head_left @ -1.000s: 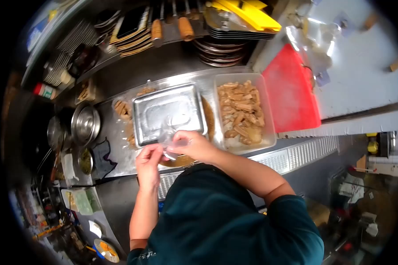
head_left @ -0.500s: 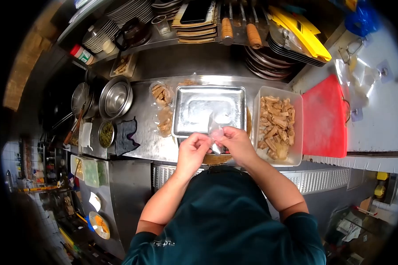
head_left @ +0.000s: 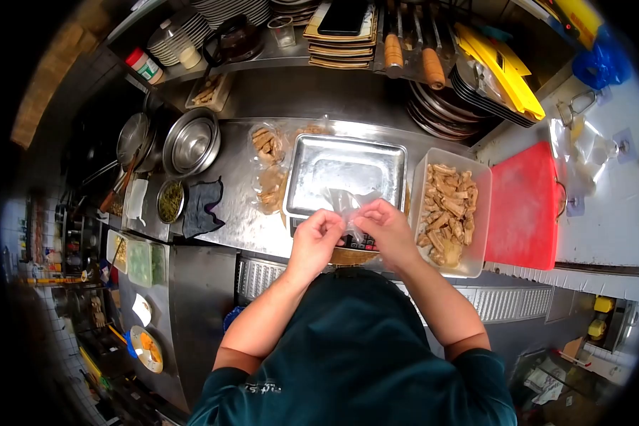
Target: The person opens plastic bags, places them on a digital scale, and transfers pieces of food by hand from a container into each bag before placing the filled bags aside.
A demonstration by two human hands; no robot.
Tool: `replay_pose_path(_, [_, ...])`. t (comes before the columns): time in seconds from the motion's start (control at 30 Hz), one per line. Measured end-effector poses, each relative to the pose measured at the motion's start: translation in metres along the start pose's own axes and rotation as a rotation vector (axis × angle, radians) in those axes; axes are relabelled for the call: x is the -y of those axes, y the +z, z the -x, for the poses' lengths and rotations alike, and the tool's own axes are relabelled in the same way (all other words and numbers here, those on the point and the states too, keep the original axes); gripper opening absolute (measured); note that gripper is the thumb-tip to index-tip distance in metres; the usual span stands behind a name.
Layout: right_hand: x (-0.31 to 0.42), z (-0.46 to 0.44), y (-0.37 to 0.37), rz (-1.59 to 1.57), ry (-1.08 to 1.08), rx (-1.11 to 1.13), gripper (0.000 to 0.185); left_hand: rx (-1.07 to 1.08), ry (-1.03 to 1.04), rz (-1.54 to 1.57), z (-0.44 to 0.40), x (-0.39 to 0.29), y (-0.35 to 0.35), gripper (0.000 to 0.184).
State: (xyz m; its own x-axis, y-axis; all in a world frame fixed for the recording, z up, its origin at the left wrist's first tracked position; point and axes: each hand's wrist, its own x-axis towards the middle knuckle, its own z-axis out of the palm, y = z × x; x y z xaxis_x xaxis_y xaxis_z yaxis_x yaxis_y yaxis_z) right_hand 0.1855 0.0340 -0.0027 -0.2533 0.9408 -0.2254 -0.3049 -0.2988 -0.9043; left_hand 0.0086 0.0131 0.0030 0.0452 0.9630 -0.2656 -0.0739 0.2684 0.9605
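Note:
A clear plastic bag (head_left: 347, 204) is pinched between both hands over the front edge of a scale's metal tray (head_left: 344, 170). My left hand (head_left: 318, 240) grips its left side, fingers closed. On the other side my right hand (head_left: 385, 228) has thumb and fingers pressed on the plastic. Below the bag, part of the scale's keypad (head_left: 358, 242) shows. Right of the scale stands a clear plastic tub (head_left: 480, 234) holding brown strips of food (head_left: 449, 206). Left of it lie bags filled with similar brown pieces (head_left: 268, 145).
Steel bowls (head_left: 192, 142), a bowl of green food (head_left: 170, 201) and a dark cloth (head_left: 204, 207) lie to the left. A red cutting board (head_left: 524, 206) is at the right. Plates, folders (head_left: 341, 35) and wooden-handled tools (head_left: 433, 67) crowd the shelf above.
The bag looks more spread out between my hands. Both hands stay close together near the tray's front edge. The whole view has shifted slightly.

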Motion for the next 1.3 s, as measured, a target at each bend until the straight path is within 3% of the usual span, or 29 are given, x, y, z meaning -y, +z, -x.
replay_pose_path(0.13, [0.001, -0.003, -0.005, -0.225, 0.069, -0.055, 0.017, -0.056, -0.036, 0.115, -0.003, -0.001, -0.005, 0.005])
replay_pose_path(0.23, [0.007, -0.002, -0.006, -0.559, 0.136, -0.109, 0.022, -0.039, -0.080, 0.705, -0.009, -0.002, -0.011, 0.005])
replay_pose_path(0.4, [-0.035, -0.012, -0.057, -0.917, 0.160, -0.024, 0.024, 0.038, -0.057, 1.019, -0.016, 0.007, -0.033, 0.007])
replay_pose_path(0.5, [-0.028, -0.013, -0.066, -0.761, 0.168, -0.010, 0.024, 0.027, 0.147, 0.899, -0.021, -0.005, -0.046, 0.007])
replay_pose_path(0.6, [-0.017, -0.010, -0.037, -0.318, -0.011, -0.195, 0.021, -0.097, 0.164, 0.614, -0.018, -0.022, -0.031, 0.006])
replay_pose_path(0.67, [0.000, -0.010, -0.031, 0.304, -0.466, -0.119, 0.018, -0.039, 0.216, 0.456, -0.024, -0.024, -0.024, 0.006])
replay_pose_path(0.77, [0.037, -0.008, -0.021, 0.791, -0.775, 0.104, 0.015, 0.232, 0.255, 0.333, -0.031, -0.026, -0.018, 0.005])
replay_pose_path(0.83, [0.044, -0.010, -0.020, 0.867, -0.717, 0.238, 0.013, 0.299, 0.172, 0.247, -0.030, -0.042, -0.016, 0.006])
replay_pose_path(0.9, [0.038, -0.015, -0.023, 0.848, -0.520, 0.329, 0.011, 0.285, 0.132, 0.163, -0.036, -0.049, -0.013, 0.006])
replay_pose_path(1.03, [0.030, -0.027, -0.031, 1.026, -0.700, -0.100, 0.009, 0.230, -0.047, -0.006, -0.030, -0.074, -0.017, 0.029])
replay_pose_path(1.07, [0.033, -0.027, -0.036, 1.074, -0.659, -0.116, 0.015, 0.326, 0.018, -0.026, -0.032, -0.065, -0.028, 0.037])
replay_pose_path(1.17, [0.045, -0.022, -0.037, 1.161, -0.548, -0.104, 0.020, 0.476, 0.155, -0.306, -0.031, -0.060, -0.039, 0.032])
replay_pose_path(1.2, [0.047, -0.021, -0.038, 1.179, -0.538, -0.091, 0.026, 0.427, 0.144, -0.472, -0.029, -0.066, -0.039, 0.031])
replay_pose_path(1.3, [0.051, -0.015, -0.034, 1.217, -0.435, -0.065, 0.033, 0.066, 0.592, -1.086, -0.031, -0.050, -0.028, 0.038])
